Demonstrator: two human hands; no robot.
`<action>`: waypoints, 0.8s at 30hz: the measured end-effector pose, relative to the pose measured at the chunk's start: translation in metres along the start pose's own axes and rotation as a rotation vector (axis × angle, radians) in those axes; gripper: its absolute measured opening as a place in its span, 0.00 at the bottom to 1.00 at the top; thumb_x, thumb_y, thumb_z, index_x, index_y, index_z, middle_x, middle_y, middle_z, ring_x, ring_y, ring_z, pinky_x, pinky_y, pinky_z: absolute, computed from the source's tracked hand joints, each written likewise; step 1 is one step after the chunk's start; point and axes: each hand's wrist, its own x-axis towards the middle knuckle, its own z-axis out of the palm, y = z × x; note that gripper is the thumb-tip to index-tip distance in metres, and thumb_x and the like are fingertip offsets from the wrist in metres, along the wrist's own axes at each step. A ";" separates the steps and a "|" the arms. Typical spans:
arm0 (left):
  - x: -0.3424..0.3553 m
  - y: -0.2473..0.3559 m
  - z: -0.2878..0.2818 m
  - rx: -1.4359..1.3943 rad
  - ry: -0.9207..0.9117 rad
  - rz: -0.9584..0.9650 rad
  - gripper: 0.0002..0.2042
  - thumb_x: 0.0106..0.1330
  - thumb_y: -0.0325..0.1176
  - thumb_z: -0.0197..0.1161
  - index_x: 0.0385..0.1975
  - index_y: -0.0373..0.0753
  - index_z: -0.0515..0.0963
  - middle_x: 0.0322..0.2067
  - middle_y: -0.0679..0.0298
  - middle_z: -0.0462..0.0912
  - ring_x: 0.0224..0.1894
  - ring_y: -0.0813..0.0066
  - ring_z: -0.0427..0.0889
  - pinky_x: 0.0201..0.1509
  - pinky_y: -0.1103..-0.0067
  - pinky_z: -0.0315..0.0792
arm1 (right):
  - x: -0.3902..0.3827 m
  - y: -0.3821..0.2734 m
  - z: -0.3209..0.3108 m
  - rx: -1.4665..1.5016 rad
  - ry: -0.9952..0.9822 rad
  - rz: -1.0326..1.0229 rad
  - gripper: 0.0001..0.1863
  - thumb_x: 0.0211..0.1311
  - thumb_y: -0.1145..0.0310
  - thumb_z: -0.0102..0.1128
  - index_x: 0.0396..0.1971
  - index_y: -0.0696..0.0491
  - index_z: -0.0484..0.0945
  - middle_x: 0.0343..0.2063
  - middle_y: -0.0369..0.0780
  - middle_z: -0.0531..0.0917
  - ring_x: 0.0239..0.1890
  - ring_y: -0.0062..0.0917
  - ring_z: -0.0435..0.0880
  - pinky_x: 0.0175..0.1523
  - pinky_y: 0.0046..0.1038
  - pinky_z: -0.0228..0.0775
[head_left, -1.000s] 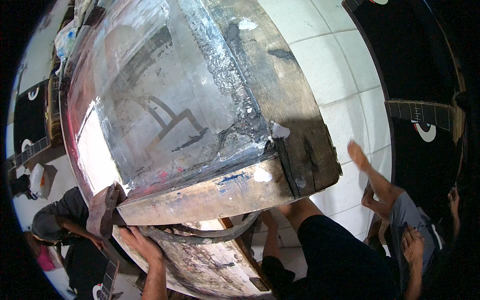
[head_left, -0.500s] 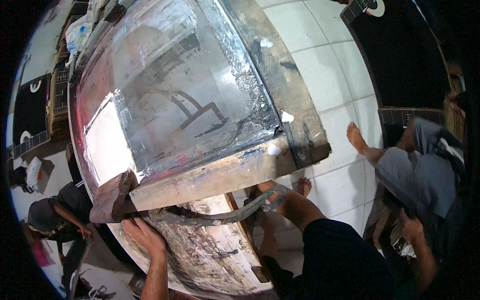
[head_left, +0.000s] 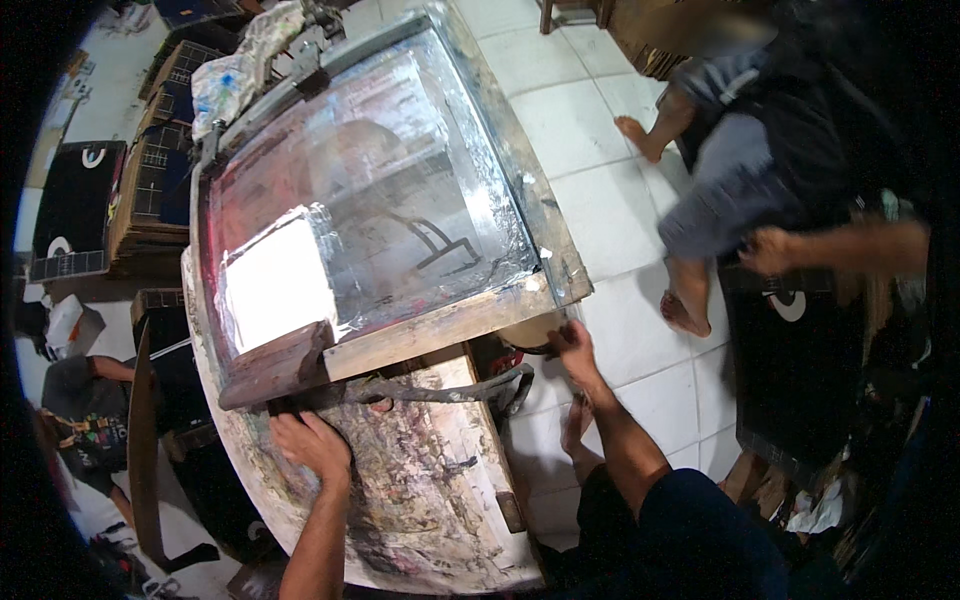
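A screen-printing frame point(head_left: 450, 322) of stained wood slants over a paint-crusted board point(head_left: 410, 500). Its grey mesh point(head_left: 370, 200) carries a bright white rectangle point(head_left: 280, 280) near the left and dark marks. My left hand point(head_left: 312, 445) rests on the board below the frame's near edge, its fingers laid out and the tips in shadow. Beside them, a dark brown block point(head_left: 275, 368) covers the frame's near left corner. At the near right corner, my right hand point(head_left: 575, 355) has its fingers curled next to a tan rounded thing point(head_left: 532, 330) under the frame; what they grip is unclear.
A dark, crusted strip point(head_left: 450, 393) runs under the near edge and sticks out past the board. Printed dark sheets point(head_left: 75, 210) and stacked cardboard point(head_left: 150, 200) lie left. One person point(head_left: 85, 420) is at lower left, another point(head_left: 735, 180) at right above white floor tiles point(head_left: 610, 230).
The view has shifted, bringing the frame lower right and smaller. My right hand has come forward from beside the dark strip to the frame's corner. The person at right has moved an arm.
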 end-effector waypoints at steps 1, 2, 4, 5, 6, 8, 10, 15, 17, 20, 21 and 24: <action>0.000 0.006 -0.003 -0.005 -0.042 -0.019 0.21 0.80 0.40 0.46 0.61 0.27 0.65 0.71 0.36 0.59 0.74 0.41 0.55 0.72 0.49 0.49 | -0.010 -0.022 -0.016 -0.003 0.000 -0.014 0.09 0.67 0.77 0.64 0.36 0.56 0.70 0.27 0.40 0.81 0.24 0.26 0.86 0.24 0.28 0.79; 0.001 0.010 -0.007 -0.021 -0.030 -0.003 0.21 0.80 0.39 0.46 0.60 0.26 0.65 0.71 0.36 0.59 0.74 0.41 0.55 0.72 0.49 0.49 | -0.020 -0.042 -0.031 -0.046 0.063 0.095 0.09 0.66 0.79 0.63 0.36 0.55 0.70 0.24 0.37 0.80 0.23 0.26 0.85 0.23 0.28 0.78; 0.002 0.022 -0.013 -0.021 -0.013 -0.024 0.19 0.77 0.38 0.49 0.56 0.27 0.68 0.70 0.37 0.61 0.74 0.42 0.57 0.71 0.50 0.52 | -0.052 -0.081 -0.060 -0.017 0.101 0.046 0.09 0.65 0.79 0.63 0.34 0.55 0.69 0.21 0.36 0.77 0.20 0.25 0.83 0.22 0.28 0.77; 0.002 0.027 -0.016 -0.027 -0.020 -0.032 0.19 0.76 0.38 0.50 0.55 0.27 0.68 0.69 0.37 0.62 0.73 0.42 0.57 0.70 0.50 0.53 | -0.071 -0.101 -0.075 -0.079 0.151 0.037 0.10 0.64 0.79 0.63 0.33 0.55 0.68 0.22 0.36 0.77 0.20 0.25 0.83 0.21 0.29 0.77; 0.003 0.031 -0.018 -0.026 -0.003 -0.034 0.18 0.75 0.37 0.51 0.54 0.27 0.69 0.69 0.38 0.63 0.73 0.43 0.57 0.70 0.50 0.54 | -0.092 -0.120 -0.088 -0.104 0.164 0.017 0.11 0.64 0.79 0.63 0.31 0.54 0.68 0.22 0.36 0.77 0.20 0.25 0.83 0.21 0.29 0.77; 0.003 0.038 -0.022 -0.048 0.049 -0.032 0.17 0.73 0.38 0.54 0.52 0.29 0.71 0.64 0.40 0.68 0.71 0.44 0.62 0.68 0.51 0.57 | -0.136 -0.159 -0.111 -0.151 0.199 0.025 0.13 0.64 0.77 0.65 0.34 0.55 0.66 0.25 0.41 0.79 0.21 0.32 0.87 0.21 0.29 0.78; 0.002 0.042 -0.025 -0.050 0.074 -0.067 0.17 0.73 0.38 0.55 0.52 0.30 0.72 0.62 0.42 0.71 0.70 0.44 0.63 0.69 0.52 0.57 | -0.187 -0.200 -0.127 -0.133 0.249 0.078 0.13 0.63 0.77 0.65 0.33 0.55 0.66 0.23 0.40 0.78 0.21 0.34 0.87 0.20 0.31 0.78; 0.004 0.037 -0.025 -0.337 0.006 -0.127 0.21 0.76 0.40 0.53 0.60 0.31 0.73 0.68 0.44 0.69 0.72 0.46 0.63 0.73 0.51 0.55 | -0.315 -0.294 -0.114 -0.099 0.266 0.044 0.13 0.61 0.78 0.64 0.31 0.55 0.65 0.21 0.43 0.78 0.18 0.39 0.86 0.17 0.34 0.78; -0.002 0.024 -0.026 -0.553 0.030 -0.121 0.21 0.76 0.38 0.53 0.63 0.31 0.73 0.69 0.46 0.69 0.73 0.47 0.63 0.75 0.52 0.54 | -0.361 -0.326 -0.093 -0.101 0.214 0.040 0.13 0.62 0.78 0.64 0.32 0.54 0.65 0.21 0.43 0.79 0.18 0.38 0.87 0.17 0.32 0.78; -0.028 -0.012 -0.035 -0.823 0.044 -0.021 0.21 0.74 0.33 0.55 0.64 0.32 0.73 0.70 0.47 0.69 0.74 0.47 0.62 0.77 0.56 0.54 | -0.415 -0.361 -0.052 -0.119 0.099 0.054 0.11 0.63 0.77 0.64 0.31 0.54 0.67 0.19 0.39 0.77 0.19 0.34 0.86 0.19 0.32 0.79; -0.047 -0.027 -0.040 -0.801 0.003 0.007 0.21 0.74 0.33 0.56 0.64 0.32 0.72 0.70 0.48 0.69 0.74 0.47 0.62 0.77 0.56 0.54 | -0.426 -0.368 -0.037 -0.107 0.020 0.042 0.11 0.63 0.77 0.63 0.31 0.53 0.67 0.18 0.37 0.76 0.19 0.32 0.86 0.20 0.32 0.80; -0.115 -0.079 -0.063 -0.793 -0.037 0.006 0.22 0.74 0.33 0.56 0.66 0.32 0.71 0.72 0.47 0.66 0.74 0.46 0.61 0.77 0.56 0.54 | -0.441 -0.373 0.012 -0.127 -0.128 0.070 0.09 0.64 0.75 0.65 0.34 0.56 0.70 0.16 0.35 0.73 0.18 0.28 0.82 0.22 0.33 0.79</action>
